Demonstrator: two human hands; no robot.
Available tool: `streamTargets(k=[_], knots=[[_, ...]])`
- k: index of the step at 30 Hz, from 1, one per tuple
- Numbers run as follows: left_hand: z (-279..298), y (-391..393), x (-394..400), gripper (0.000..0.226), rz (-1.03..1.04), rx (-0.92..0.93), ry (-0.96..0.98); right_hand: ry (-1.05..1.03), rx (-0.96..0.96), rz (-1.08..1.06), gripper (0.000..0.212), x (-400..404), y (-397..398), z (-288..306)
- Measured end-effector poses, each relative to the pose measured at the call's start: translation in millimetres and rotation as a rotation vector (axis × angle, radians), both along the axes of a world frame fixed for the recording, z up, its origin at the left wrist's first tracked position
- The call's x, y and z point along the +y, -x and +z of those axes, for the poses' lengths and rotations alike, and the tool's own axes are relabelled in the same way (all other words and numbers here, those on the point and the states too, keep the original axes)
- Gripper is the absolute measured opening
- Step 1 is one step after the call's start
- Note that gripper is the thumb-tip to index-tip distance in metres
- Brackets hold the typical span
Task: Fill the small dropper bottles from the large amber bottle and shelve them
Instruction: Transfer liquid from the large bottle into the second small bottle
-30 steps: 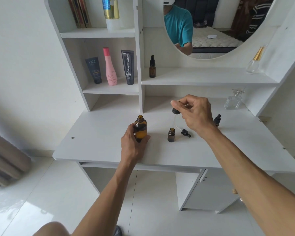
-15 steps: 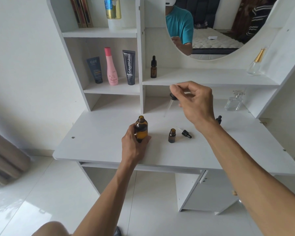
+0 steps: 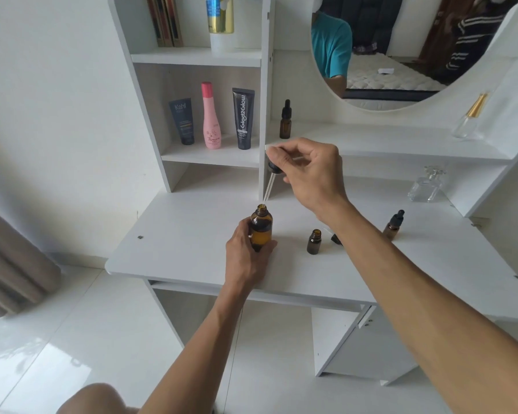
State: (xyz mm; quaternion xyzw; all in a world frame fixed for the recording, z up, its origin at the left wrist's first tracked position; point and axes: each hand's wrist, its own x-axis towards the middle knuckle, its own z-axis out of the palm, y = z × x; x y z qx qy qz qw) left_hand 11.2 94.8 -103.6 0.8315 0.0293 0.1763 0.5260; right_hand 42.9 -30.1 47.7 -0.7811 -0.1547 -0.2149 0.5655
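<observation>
White laminate tabletop (image 3: pixel 192 252) carries the large amber glass bottle (image 3: pixel 260 227), upright and uncapped, the left hand (image 3: pixel 247 258) wrapped round its body. Right hand (image 3: pixel 310 171) pinches a black-capped glass dropper (image 3: pixel 271 179), tip just above the bottle's mouth. Nearby stand an open small amber bottle (image 3: pixel 314 242) and a capped one (image 3: pixel 393 224); another capped dropper bottle (image 3: pixel 285 119) stands on the shelf (image 3: pixel 386 141).

- Bare desk surface (image 3: pixel 186 234) lies left of the large amber bottle (image 3: pixel 261 227).
- Right of it stand an open small bottle (image 3: pixel 314 242) and a capped dropper bottle (image 3: pixel 393 224), with a gap between.
- The right forearm (image 3: pixel 401 270) crosses above that gap.
</observation>
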Motion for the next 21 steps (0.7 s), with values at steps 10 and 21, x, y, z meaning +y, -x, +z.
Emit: streamTargets(k=[10,21], knots=[[-2,-2,1,0.044,0.002,-0.016,-0.012,0.153,0.157,0.109,0.016,12,-6,-37],[-6,-4,1,0.048,-0.013,-0.013,0.001,0.211,0.192,0.073,0.015,10,-9,-62]])
